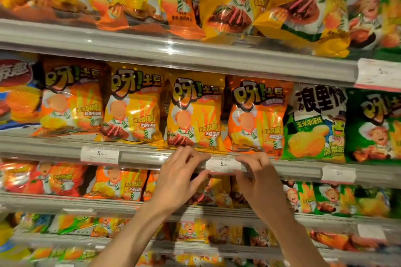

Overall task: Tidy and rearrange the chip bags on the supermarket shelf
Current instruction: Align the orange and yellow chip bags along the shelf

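Both hands are at the white price tag (pixel 223 165) on the middle shelf's front rail (pixel 152 157). My left hand (pixel 180 176) pinches the tag's left end between thumb and fingers. My right hand (pixel 258 176) pinches its right end. Directly above the tag stand a yellow chip bag (pixel 193 112) and an orange chip bag (pixel 257 115), both upright at the shelf front. To their left another yellow bag (pixel 133 104) and an orange bag (pixel 71 97) stand in the same row.
A white-and-green corn chip bag (pixel 315 123) and a green bag (pixel 375 125) stand at the row's right. More price tags (pixel 99 154) sit on the rail. Large bags (pixel 227 0) overhang the shelf above; lower shelves hold several small bags (pixel 117 182).
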